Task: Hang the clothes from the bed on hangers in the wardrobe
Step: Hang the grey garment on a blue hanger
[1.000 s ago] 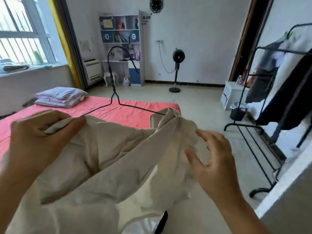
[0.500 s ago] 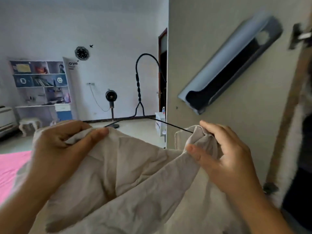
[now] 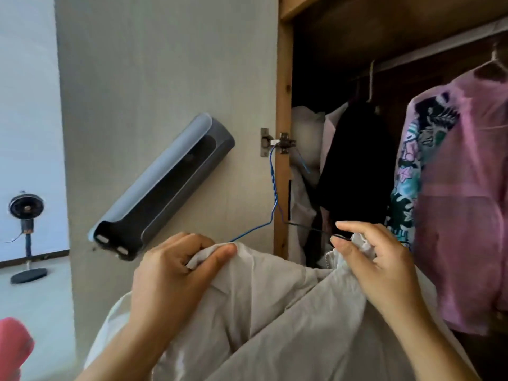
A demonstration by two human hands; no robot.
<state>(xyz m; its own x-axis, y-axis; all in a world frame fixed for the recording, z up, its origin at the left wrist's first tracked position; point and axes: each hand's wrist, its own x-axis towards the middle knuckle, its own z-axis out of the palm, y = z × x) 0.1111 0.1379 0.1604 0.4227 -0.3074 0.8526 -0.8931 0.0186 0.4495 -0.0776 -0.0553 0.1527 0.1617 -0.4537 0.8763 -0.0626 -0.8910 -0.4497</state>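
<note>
A beige garment (image 3: pixel 275 312) drapes from both my hands on a thin wire hanger (image 3: pixel 273 188), whose twisted neck rises in front of the wardrobe door's hinge. My left hand (image 3: pixel 176 273) grips the garment's left shoulder between thumb and curled fingers. My right hand (image 3: pixel 376 259) pinches the right shoulder and the hanger's wire arm. The open wardrobe (image 3: pixel 283 78) is right ahead, with its rail (image 3: pixel 439 48) running up to the right.
On the rail hang a black garment (image 3: pixel 357 166), a pink printed shirt (image 3: pixel 461 202) and pale clothes (image 3: pixel 305 149). The open wardrobe door (image 3: pixel 165 78) carries a grey holder (image 3: pixel 165 188). A standing fan (image 3: pixel 26 232) is far left; a red bed corner (image 3: pixel 13 350) shows bottom left.
My view has swung right from the bedroom and bed to the open wardrobe. Both hands carried the garment on its hanger along, and my right hand closed onto the garment's shoulder.
</note>
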